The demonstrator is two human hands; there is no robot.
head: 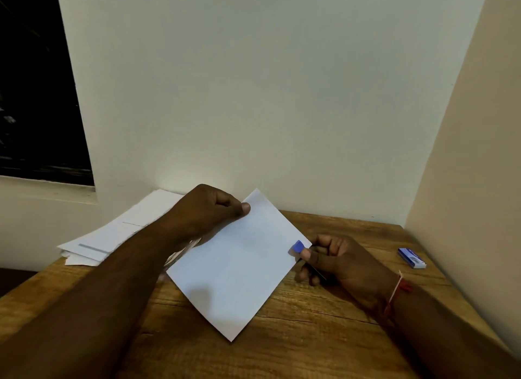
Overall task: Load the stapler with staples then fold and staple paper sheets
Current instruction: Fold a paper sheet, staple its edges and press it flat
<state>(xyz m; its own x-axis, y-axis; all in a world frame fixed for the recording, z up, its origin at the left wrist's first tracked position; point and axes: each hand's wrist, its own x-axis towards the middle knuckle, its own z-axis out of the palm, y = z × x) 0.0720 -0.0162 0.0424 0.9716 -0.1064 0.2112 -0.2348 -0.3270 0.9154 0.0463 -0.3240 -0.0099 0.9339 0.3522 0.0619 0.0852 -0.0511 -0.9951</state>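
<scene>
A folded white paper sheet (pixel 239 263) is held tilted like a diamond above the wooden table (pixel 324 322). My left hand (pixel 208 209) pinches its upper left edge between thumb and fingers. My right hand (pixel 335 258) grips a small blue stapler (pixel 298 247), whose blue tip sits over the sheet's right corner; most of the stapler is hidden inside the fist. A thin metal part shows below my right fingers.
A loose pile of white sheets (pixel 118 234) lies at the table's back left, partly under my left forearm. A small blue and white staple box (pixel 411 258) rests at the right, near the side wall. Walls close the table at the back and right.
</scene>
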